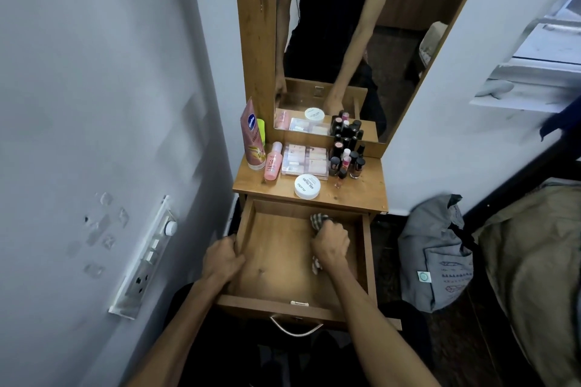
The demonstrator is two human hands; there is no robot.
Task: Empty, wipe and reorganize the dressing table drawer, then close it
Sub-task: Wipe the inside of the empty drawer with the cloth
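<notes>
The wooden drawer (283, 261) of the dressing table is pulled out, and nothing lies in it but a cloth. My right hand (330, 245) is inside it toward the back right, gripping a checked cloth (318, 219) against the drawer floor. My left hand (224, 259) grips the drawer's left wall. On the table top (361, 195) stand a pink lotion tube (252, 135), a small pink bottle (272, 162), a clear compact case (304, 160), a white round jar (307, 186) and several nail polish bottles (347, 160).
A mirror (345, 41) rises behind the table top and reflects a person's arms. A wall with a switch panel (147, 254) is close on the left. A grey bag (437, 254) sits on the floor at the right beside a bed edge. The drawer's metal handle (295, 328) faces me.
</notes>
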